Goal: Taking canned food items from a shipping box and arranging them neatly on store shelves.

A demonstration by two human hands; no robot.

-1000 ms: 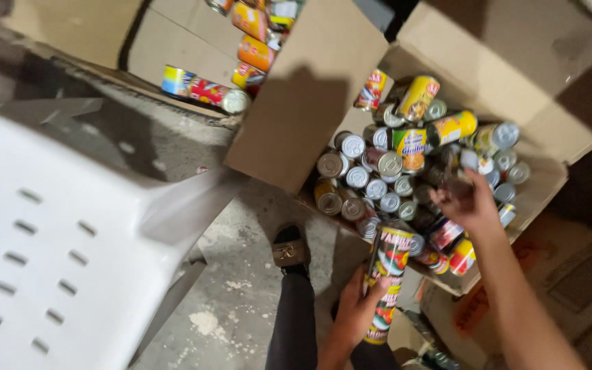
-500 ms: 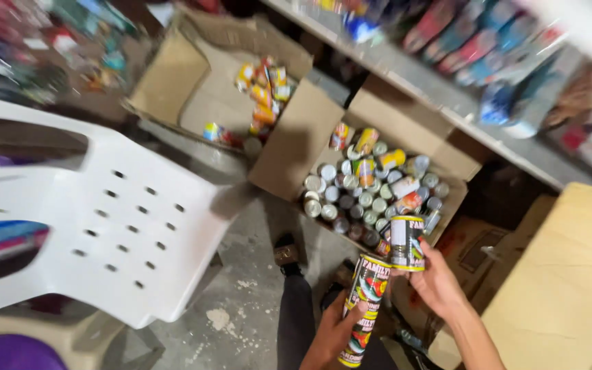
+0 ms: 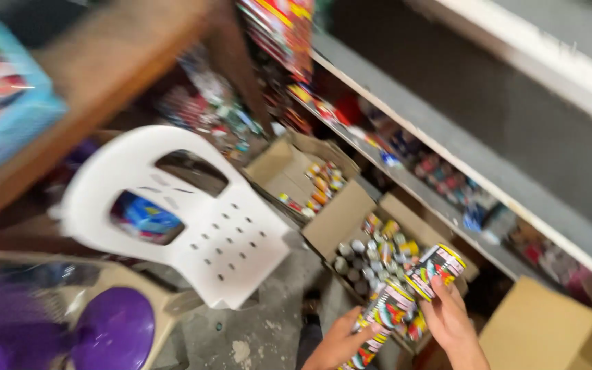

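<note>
The left hand (image 3: 340,339) has its grip closed around a stack of colourful cans (image 3: 380,322), held slanted low in the view. The right hand (image 3: 450,315) grips a single printed can (image 3: 435,270), tilted, its end just beside the top of the stack. Both sit above an open cardboard box of cans (image 3: 371,257) on the floor. A white plastic chair (image 3: 193,219) stands near on the left; a long shelf edge (image 3: 447,157) runs close on the right, leaving only a narrow strip of bare concrete floor (image 3: 262,329) between.
</note>
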